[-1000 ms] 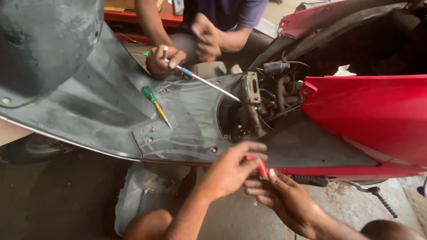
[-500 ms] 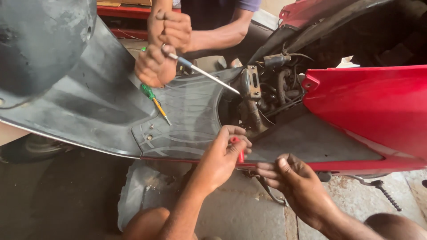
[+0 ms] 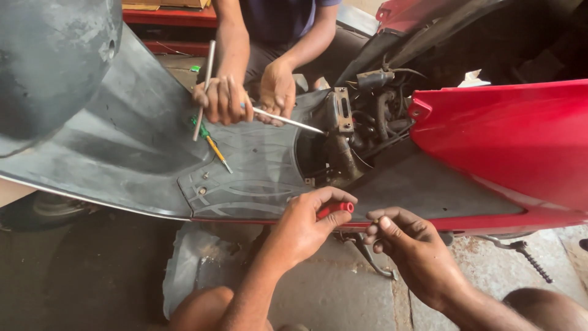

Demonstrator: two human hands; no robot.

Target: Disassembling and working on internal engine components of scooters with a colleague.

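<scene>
Two own hands: left hand clenches one red plastic-handled tool; right hand pinches something tiny, unclear; two co-worker's hands opposite.

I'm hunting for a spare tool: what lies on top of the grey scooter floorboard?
A green-handled screwdriver lies on the grey scooter floorboard. The other person's hand covers its handle end; whatever else sits beneath it is hidden.
</scene>
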